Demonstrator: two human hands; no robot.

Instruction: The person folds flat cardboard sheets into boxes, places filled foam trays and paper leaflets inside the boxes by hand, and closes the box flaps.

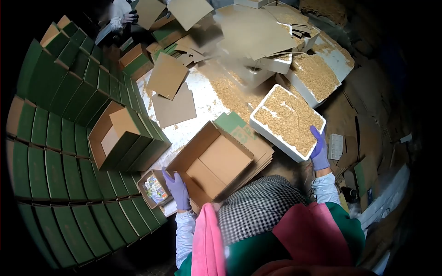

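Observation:
My left hand [177, 189], in a purple glove, grips the left wall of an open cardboard box [228, 154], which is tilted and has only bare cardboard inside. My right hand [319, 147], gloved the same way, holds the right edge of a white foam tray [287, 120]. Small tan bits fill that tray nearly to its rim, with a few white patches showing. Flattened cardboard pieces [258, 163] with green print lie under and beside the box. By my left hand stands a small bin [156, 188] of colourful little packets or labels.
Stacked green boxes [69, 170] wall off the left. More foam trays [315, 76] of tan bits stand at the back right. Cardboard sheets [168, 76] lie on the white table [202, 85], which is strewn with tan bits. A co-worker's gloved hand [130, 17] shows at the far left.

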